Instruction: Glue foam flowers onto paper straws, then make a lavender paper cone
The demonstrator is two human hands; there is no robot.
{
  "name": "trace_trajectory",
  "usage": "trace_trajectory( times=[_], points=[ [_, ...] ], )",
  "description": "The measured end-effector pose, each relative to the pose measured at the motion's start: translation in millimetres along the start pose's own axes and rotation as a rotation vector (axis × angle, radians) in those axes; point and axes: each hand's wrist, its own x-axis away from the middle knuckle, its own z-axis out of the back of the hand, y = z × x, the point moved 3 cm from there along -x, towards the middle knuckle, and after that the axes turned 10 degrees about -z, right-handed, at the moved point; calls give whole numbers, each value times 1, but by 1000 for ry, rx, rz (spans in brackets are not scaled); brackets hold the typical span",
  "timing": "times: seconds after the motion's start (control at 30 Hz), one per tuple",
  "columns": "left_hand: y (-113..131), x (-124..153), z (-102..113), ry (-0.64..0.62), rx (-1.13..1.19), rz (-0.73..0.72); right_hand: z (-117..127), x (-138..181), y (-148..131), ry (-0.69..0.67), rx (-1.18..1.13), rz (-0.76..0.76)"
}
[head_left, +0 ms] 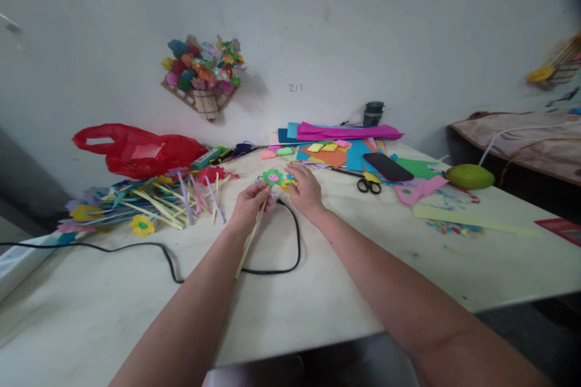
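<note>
My left hand (251, 205) is closed in a pinch around a pale yellow stem strip (250, 243), which slants down toward the front of the table. Just above its fingertips is a green paper flower (273, 177) with a pink centre; whether it is joined to the strip I cannot tell. My right hand (307, 191) curls its fingers and thumb about a small blue and yellow paper flower (287, 182), partly covered by the hand. A black cord (298, 242) loops between my arms, and its plug-like end (280, 201) lies close to my left fingers.
Paper flowers with strip stems (154, 205) are heaped at left before a red plastic bag (136, 151). Coloured sheets (336, 156), a phone (388, 167), black-handled scissors (368, 186), a green mango-like fruit (470, 176) and paper scraps (456, 228) lie at right. A flower basket (206, 103) hangs on the wall.
</note>
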Motion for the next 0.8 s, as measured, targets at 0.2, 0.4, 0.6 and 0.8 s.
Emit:
trace_trajectory(
  times=[0.2, 0.4, 0.6, 0.8],
  points=[
    [-2, -1, 2, -7, 27, -8, 0, 2, -2, 1, -7, -27],
    [1, -1, 3, -10, 95, 18, 1, 4, -3, 5, -30, -44],
    [-3, -1, 9, -38, 182, 106, -3, 6, -3, 25, -105, -72],
    [-7, 0, 16, -92, 222, 115, -8, 5, 4, 18, -224, -169]
  ],
)
